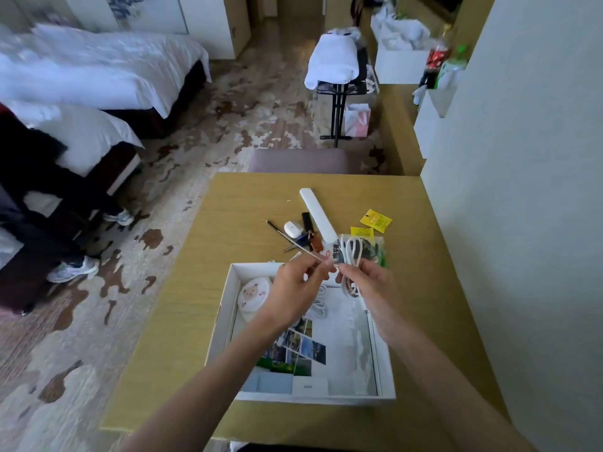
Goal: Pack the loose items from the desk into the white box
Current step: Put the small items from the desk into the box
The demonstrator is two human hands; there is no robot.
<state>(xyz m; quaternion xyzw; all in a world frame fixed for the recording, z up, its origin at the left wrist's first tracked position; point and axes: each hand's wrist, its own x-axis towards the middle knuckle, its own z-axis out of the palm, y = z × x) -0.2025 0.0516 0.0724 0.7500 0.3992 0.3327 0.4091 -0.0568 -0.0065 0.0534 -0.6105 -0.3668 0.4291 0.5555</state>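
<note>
The white box (225, 308) lies open on the wooden desk (182, 321); inside are a round sheep-face item (253, 293), photo cards (300, 349) and a coiled white cable. Above its far end, my right hand (368, 282) grips a looped white cable (350, 252). My left hand (300, 282) pinches the cable's loose end by the fingertips. Loose beyond the box lie a long white bar (315, 213), a white earbud case (292, 229), keys (305, 239), a pen (277, 228), yellow sachets (375, 220) and a snack packet (375, 252).
A chair back (298, 160) stands at the desk's far edge. The wall (522, 223) runs along the right side. Beds are at left, with a seated person's shoes (73, 269) on the patterned carpet. A luggage rack with towels (336, 63) stands further back.
</note>
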